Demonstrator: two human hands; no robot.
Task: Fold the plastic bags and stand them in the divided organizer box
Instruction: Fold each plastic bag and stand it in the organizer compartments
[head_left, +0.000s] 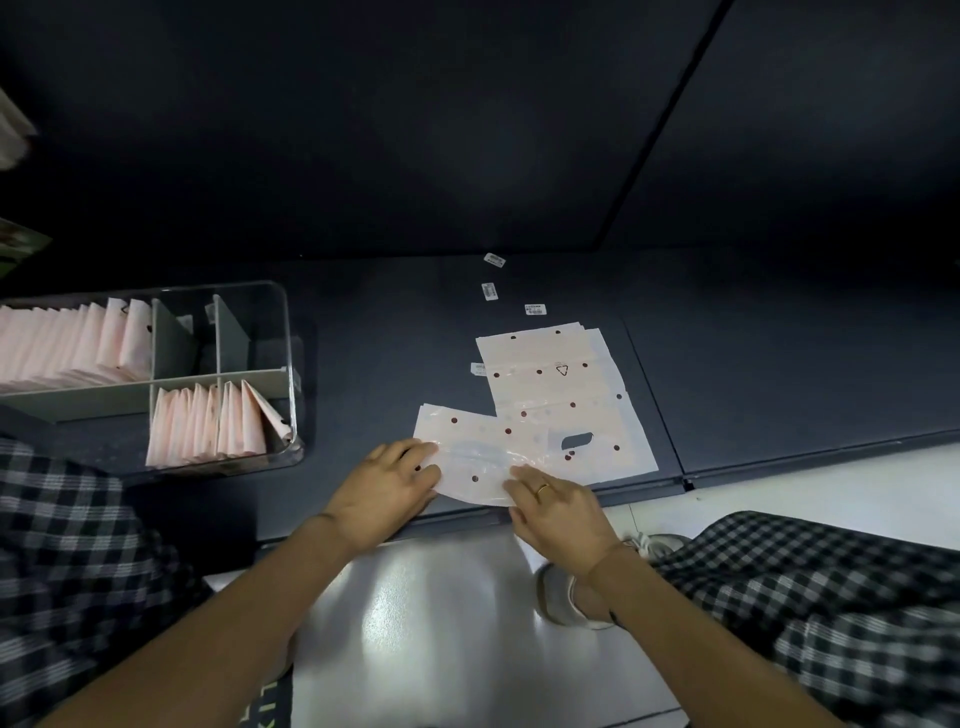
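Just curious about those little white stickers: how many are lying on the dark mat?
4. Three white labels trail off beyond the spread bags: farthest, middle, nearest. A fourth peeks out at the left edge of the flat bags; more may be hidden underneath.

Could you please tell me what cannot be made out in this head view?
- Organizer box: left end cut off by the frame edge.
- Small labels: print too small to read.
- Bag near edge: covered by left hand and right hand.
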